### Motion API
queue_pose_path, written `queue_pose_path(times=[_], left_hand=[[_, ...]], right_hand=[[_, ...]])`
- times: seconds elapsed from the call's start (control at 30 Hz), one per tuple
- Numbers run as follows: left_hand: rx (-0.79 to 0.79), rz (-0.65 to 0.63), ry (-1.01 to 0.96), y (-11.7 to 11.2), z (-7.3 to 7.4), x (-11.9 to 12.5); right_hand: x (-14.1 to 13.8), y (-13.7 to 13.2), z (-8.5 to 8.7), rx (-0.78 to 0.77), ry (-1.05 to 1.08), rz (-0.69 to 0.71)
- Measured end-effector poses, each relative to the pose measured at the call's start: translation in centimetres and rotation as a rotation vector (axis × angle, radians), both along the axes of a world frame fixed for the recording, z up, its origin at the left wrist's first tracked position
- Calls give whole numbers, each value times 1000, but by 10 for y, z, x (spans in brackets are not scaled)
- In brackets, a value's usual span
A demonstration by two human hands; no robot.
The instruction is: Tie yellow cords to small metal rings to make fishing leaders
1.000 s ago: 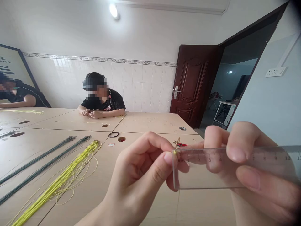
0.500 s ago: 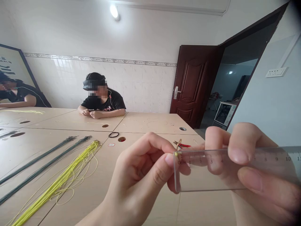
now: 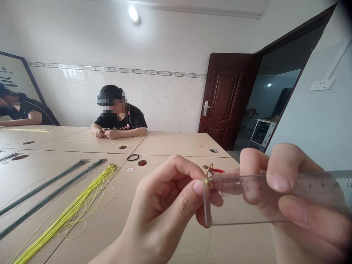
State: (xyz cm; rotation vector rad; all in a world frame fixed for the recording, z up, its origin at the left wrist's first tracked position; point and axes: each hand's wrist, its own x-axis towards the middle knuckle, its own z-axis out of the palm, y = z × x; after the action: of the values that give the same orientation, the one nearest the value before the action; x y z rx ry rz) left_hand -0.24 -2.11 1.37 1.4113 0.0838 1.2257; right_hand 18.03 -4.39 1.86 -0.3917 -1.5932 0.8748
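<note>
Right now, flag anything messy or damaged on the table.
The yellow cord bundle looks untidy: its right side is splayed into loose loops, unlike the straighter dark bundles beside it. No damage stands out.

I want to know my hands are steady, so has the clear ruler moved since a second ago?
Yes, the clear ruler has shifted slightly down: more of the red-handled pliers beyond shows above its top edge.

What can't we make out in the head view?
Head view, all:
Ruler: far end cut off by right edge; numerals 5 and 6 behind right hand.
Cord: pinched part hidden by left hand.
Yellow bundle: near end cut off by bottom edge.
Label: print too small.
</note>
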Motion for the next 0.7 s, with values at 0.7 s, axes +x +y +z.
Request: queue_pose_path(times=[0.7], left_hand=[[-12,-34,-15,-1,-3,0]], right_hand=[[-4,2,2,-13,9,20]])
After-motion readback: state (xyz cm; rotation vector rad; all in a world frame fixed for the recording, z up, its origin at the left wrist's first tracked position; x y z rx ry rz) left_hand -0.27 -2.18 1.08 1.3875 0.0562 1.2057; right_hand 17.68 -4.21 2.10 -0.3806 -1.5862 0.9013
